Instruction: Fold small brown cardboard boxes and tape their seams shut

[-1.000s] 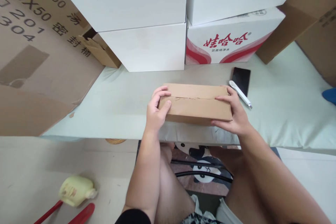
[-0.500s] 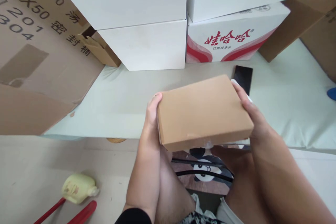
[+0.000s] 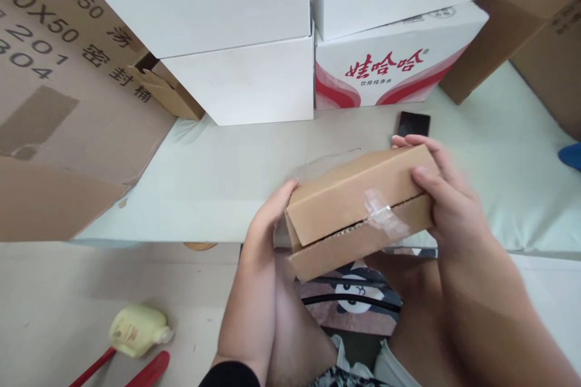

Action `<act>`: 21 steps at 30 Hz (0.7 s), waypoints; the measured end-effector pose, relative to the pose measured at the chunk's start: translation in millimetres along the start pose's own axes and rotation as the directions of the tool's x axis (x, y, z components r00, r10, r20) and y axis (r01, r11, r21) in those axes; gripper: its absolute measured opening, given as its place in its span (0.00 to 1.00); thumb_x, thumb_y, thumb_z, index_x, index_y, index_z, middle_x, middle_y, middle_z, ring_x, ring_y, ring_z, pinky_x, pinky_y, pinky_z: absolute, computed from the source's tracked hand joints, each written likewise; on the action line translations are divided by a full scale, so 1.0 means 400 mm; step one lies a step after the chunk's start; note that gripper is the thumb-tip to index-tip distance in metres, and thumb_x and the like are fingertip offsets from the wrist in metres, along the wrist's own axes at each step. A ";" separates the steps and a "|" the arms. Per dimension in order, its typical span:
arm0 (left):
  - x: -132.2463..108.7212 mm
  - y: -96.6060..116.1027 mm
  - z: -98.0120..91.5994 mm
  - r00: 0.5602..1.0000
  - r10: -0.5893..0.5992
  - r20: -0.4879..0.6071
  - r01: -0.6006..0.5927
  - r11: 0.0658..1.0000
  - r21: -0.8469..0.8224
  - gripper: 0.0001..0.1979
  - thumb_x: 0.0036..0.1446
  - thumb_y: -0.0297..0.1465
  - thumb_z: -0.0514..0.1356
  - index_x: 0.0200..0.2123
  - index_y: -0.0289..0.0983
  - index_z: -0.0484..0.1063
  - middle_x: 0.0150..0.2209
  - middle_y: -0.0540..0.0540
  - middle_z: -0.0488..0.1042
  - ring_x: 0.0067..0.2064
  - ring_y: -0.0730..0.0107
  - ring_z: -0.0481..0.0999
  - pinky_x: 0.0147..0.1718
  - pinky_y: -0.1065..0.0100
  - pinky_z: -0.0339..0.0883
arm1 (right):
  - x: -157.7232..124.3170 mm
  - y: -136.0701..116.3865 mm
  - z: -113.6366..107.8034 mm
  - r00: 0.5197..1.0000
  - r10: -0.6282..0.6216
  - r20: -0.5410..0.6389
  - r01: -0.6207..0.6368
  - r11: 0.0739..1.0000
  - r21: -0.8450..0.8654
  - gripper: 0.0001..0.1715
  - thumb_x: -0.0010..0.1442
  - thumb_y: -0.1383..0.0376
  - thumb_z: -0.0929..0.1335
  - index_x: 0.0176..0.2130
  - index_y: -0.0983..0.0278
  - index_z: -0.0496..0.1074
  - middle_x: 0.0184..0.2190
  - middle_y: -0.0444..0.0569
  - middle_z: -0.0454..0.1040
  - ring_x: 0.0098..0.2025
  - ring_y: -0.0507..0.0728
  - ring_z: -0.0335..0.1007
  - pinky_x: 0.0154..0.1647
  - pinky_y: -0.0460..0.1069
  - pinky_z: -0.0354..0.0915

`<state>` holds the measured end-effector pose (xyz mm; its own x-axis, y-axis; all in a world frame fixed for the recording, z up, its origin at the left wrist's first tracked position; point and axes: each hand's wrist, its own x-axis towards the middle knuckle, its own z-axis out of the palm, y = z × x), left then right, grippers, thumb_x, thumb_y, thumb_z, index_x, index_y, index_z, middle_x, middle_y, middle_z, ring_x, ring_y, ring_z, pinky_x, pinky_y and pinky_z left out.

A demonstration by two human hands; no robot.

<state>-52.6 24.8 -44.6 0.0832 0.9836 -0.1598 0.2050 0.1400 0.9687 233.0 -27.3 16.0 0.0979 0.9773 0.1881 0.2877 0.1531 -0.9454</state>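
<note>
A small brown cardboard box is held up between my two hands above the near edge of the covered table. Its taped side faces me, with a piece of clear tape across the seam. The flap edges gape slightly toward the left end. My left hand grips the left end, its fingers partly hidden behind the box. On the right end, my right hand has its thumb on the taped side and its fingers over the far edge. Just beyond those fingers lies a dark phone.
White boxes and a red-and-white carton stand along the back of the pale green table cover. Big brown cartons flank both sides. A yellow bottle lies on the floor by red handles.
The box has been tipped so that its taped side, earlier underneath, now faces me. My right hand has shifted its hold, with the thumb now on that side. The view has moved slightly.
</note>
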 end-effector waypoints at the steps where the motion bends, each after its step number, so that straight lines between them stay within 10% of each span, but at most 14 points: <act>1: 0.005 0.003 0.001 0.998 -0.051 -0.031 0.052 0.997 0.048 0.21 0.57 0.49 0.62 0.21 0.40 0.71 0.18 0.50 0.69 0.24 0.63 0.71 0.24 0.62 0.67 | 0.013 0.019 0.003 0.997 0.071 -0.015 -0.071 0.997 0.036 0.24 0.66 0.51 0.67 0.59 0.51 0.69 0.63 0.48 0.72 0.59 0.67 0.74 0.50 0.59 0.76; 7: -0.005 0.054 -0.017 0.938 0.092 -0.334 -0.100 0.995 -0.008 0.20 0.62 0.50 0.54 0.39 0.40 0.75 0.48 0.42 0.78 0.56 0.54 0.74 0.53 0.57 0.67 | 0.050 0.047 0.052 0.943 0.321 -0.093 -0.291 0.926 0.242 0.32 0.57 0.51 0.73 0.59 0.49 0.66 0.57 0.48 0.75 0.52 0.62 0.76 0.48 0.56 0.75; 11: -0.038 0.085 -0.028 0.911 0.408 0.057 -0.394 0.904 -0.169 0.26 0.53 0.57 0.63 0.43 0.42 0.77 0.58 0.39 0.74 0.61 0.49 0.73 0.58 0.52 0.66 | 0.052 0.030 0.070 0.960 0.265 -0.090 -0.239 0.945 0.225 0.25 0.57 0.51 0.72 0.53 0.50 0.70 0.57 0.46 0.75 0.54 0.61 0.75 0.53 0.57 0.72; 15: -0.050 0.099 -0.033 0.879 0.391 0.272 -0.385 0.920 -0.079 0.18 0.53 0.47 0.69 0.40 0.41 0.78 0.57 0.38 0.74 0.58 0.49 0.75 0.58 0.50 0.66 | 0.070 0.081 0.035 0.970 0.218 -0.108 -0.194 0.961 0.194 0.24 0.65 0.47 0.61 0.54 0.53 0.71 0.56 0.50 0.76 0.54 0.62 0.75 0.51 0.59 0.73; 18: -0.046 0.098 -0.032 0.896 0.367 0.252 -0.347 0.930 -0.120 0.18 0.53 0.46 0.69 0.40 0.40 0.77 0.56 0.39 0.75 0.57 0.51 0.75 0.57 0.51 0.67 | 0.091 0.163 -0.014 0.955 0.051 -0.293 -0.116 0.971 -0.209 0.23 0.62 0.54 0.64 0.54 0.57 0.72 0.54 0.55 0.76 0.56 0.65 0.72 0.57 0.63 0.68; 21: -0.043 0.095 -0.031 0.899 0.362 0.246 -0.336 0.931 -0.143 0.17 0.53 0.46 0.69 0.40 0.41 0.77 0.56 0.40 0.75 0.57 0.52 0.76 0.56 0.52 0.67 | 0.104 0.238 -0.047 0.948 -0.011 -0.317 -0.205 0.742 -0.638 0.28 0.56 0.61 0.66 0.55 0.63 0.73 0.55 0.64 0.74 0.57 0.71 0.68 0.59 0.68 0.62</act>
<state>-58.4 14.6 -2.7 0.3891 0.9072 0.1601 0.0235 -0.1836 0.9827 282.3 25.2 -61.1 0.3916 0.8788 0.2727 0.8013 -0.1800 -0.5705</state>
